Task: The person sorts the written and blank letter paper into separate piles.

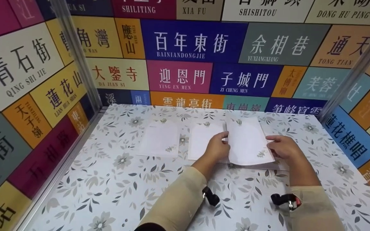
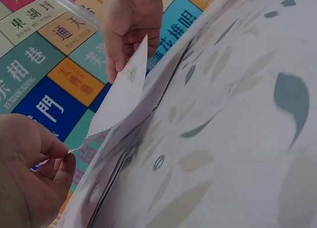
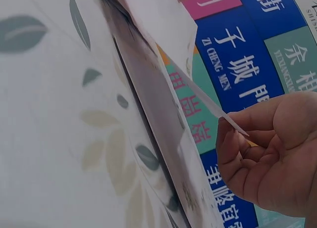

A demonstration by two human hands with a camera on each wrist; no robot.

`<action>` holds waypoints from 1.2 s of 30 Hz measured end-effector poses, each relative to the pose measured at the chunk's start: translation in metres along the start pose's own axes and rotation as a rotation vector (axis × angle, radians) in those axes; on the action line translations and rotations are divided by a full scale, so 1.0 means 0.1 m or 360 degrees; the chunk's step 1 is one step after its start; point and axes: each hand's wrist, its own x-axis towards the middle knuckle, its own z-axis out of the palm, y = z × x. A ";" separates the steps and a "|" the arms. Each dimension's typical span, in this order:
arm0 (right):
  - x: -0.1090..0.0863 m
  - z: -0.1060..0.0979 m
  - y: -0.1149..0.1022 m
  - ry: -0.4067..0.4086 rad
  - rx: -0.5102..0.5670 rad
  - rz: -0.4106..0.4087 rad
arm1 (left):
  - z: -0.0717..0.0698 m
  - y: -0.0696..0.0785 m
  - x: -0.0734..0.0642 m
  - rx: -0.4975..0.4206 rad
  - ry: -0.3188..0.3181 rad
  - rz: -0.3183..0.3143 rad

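Observation:
My left hand (image 1: pixel 217 147) pinches the left edge of a white sheet of paper (image 1: pixel 249 141) with small printed flowers at its top left and bottom right. At the opposite edge, my right hand (image 1: pixel 283 147) pinches the same sheet between thumb and fingers (image 3: pixel 233 144). The paper (image 2: pixel 116 107) is raised above the table and bends slightly. Beneath it, more paper (image 1: pixel 268 166) lies in shadow, mostly hidden. A second white sheet (image 1: pixel 201 141) lies flat beside my left hand, partly covered by it. Farther left lies a third sheet (image 1: pixel 161 139) with similar flowers.
A cloth with grey and beige leaves and flowers covers the table (image 1: pixel 108 179). Behind it stands a wall (image 1: pixel 193 41) of coloured panels with Chinese lettering. Metal posts (image 1: pixel 85 64) rise at the back corners. Dark wrist devices (image 1: pixel 211 196) sit at both sleeves.

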 end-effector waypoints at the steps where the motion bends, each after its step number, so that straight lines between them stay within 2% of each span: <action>1: -0.01 -0.03 0.02 0.0004 0.0019 0.0014 | 0.03 0.00 -0.01 0.0014 -0.0008 0.0018; 9: -0.07 -0.20 0.16 0.0040 0.0029 0.0059 | 0.12 0.05 -0.07 0.0013 -0.0141 0.0027; 13: -0.08 -0.24 0.22 0.0073 0.0141 0.0151 | 0.15 0.04 -0.07 -0.0048 -0.0198 0.0033; 17: -0.06 -0.23 0.27 0.0109 0.0163 0.0238 | 0.19 0.03 -0.08 -0.0077 -0.0293 0.0011; 24: -0.02 -0.25 0.32 0.0148 -0.0002 0.0261 | 0.21 0.03 -0.10 -0.0078 -0.0419 -0.0051; 30: -0.04 -0.29 0.37 0.0116 -0.0308 0.0212 | 0.24 0.03 -0.12 -0.0018 -0.0441 -0.0054; 36: -0.07 -0.33 0.33 -0.0039 -0.0457 0.0245 | 0.26 0.03 -0.13 -0.0018 -0.0469 -0.0057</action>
